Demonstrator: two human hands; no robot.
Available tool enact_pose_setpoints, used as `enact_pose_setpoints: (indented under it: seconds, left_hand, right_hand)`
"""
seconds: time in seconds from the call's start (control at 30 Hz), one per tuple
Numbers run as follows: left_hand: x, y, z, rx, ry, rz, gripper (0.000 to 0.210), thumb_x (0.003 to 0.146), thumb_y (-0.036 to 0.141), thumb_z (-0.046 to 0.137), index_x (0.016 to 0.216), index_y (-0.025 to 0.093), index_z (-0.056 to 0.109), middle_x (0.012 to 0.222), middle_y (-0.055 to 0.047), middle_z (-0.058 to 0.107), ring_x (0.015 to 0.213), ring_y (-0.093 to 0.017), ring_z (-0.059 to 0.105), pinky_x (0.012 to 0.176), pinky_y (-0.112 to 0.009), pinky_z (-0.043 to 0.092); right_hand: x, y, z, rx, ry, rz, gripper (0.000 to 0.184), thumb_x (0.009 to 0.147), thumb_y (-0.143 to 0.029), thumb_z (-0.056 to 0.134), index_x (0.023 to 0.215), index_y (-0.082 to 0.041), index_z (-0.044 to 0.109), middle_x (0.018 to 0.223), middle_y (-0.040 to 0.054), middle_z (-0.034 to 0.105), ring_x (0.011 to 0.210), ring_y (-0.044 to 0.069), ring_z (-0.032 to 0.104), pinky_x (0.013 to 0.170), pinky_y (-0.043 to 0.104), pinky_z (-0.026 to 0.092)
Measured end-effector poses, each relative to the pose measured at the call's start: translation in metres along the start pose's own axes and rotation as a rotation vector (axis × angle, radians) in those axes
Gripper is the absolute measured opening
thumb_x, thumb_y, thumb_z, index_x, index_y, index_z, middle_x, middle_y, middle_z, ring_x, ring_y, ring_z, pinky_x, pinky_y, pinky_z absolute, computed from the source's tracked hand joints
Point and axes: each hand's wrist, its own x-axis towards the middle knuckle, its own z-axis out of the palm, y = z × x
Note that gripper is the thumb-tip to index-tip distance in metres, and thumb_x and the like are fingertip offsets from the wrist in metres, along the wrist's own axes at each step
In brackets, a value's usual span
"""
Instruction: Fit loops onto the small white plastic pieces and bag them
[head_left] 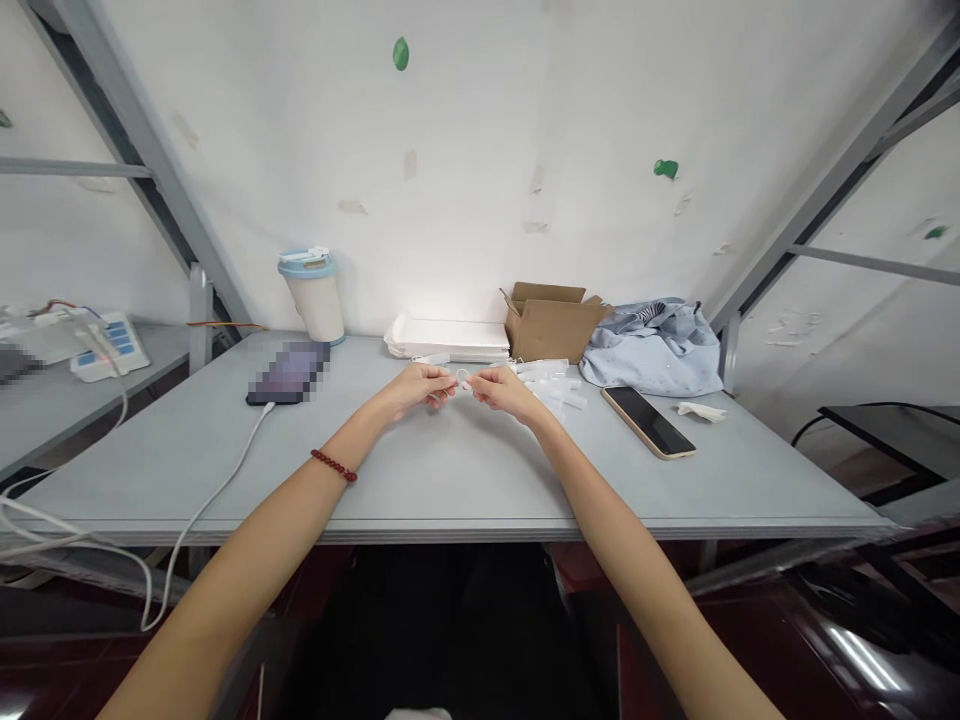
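My left hand [421, 387] and my right hand [504, 389] meet over the middle of the grey table [450, 470], fingertips a little apart. Between them is a small thin white ring or loop [463, 374], pinched by the fingers on both sides; its exact kind is too small to make out. Just right of my right hand lies a loose pile of translucent white plastic tubes or sleeves [555, 383]. Behind my hands, a stack of white paper or flat packs [450, 338] rests against the wall. A brown bead bracelet [334, 465] circles my left wrist.
An open cardboard box [559, 328] and a bundled light-blue cloth [652, 350] stand at the back right. Nearer lie a phone [649, 422] and a crumpled tissue [701, 411]. On the left are a lidded cup [315, 300] and a phone [289, 373] on a white cable [217, 490].
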Motion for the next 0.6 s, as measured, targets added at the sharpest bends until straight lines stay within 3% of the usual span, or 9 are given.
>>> enact_pose_setpoints:
  seconds: [0.23,0.6]
  left_hand:
    - [0.0023,-0.0073,0.0001,0.019,0.004,0.034,0.031,0.062,0.042,0.078,0.062,0.014,0.065,0.066,-0.004,0.061,0.059,-0.011,0.050,0.057,-0.027,0.041]
    - [-0.0006,-0.0025,0.0050,0.023,0.034,0.042,0.033,0.060,0.043,0.078,0.060,0.014,0.063,0.062,-0.003,0.059,0.057,-0.011,0.049,0.055,-0.027,0.042]
  right_hand:
    - [-0.0017,-0.0022,0.0035,0.111,-0.088,0.072,0.035,0.076,-0.045,0.062,0.060,-0.016,0.048,0.058,-0.0039,0.044,0.046,0.004,0.026,0.044,0.021,0.021]
    - [-0.0018,-0.0012,0.0050,0.163,-0.084,0.070,0.034,0.079,-0.042,0.060,0.062,-0.017,0.047,0.059,-0.0039,0.045,0.046,0.004,0.026,0.045,0.021,0.021]
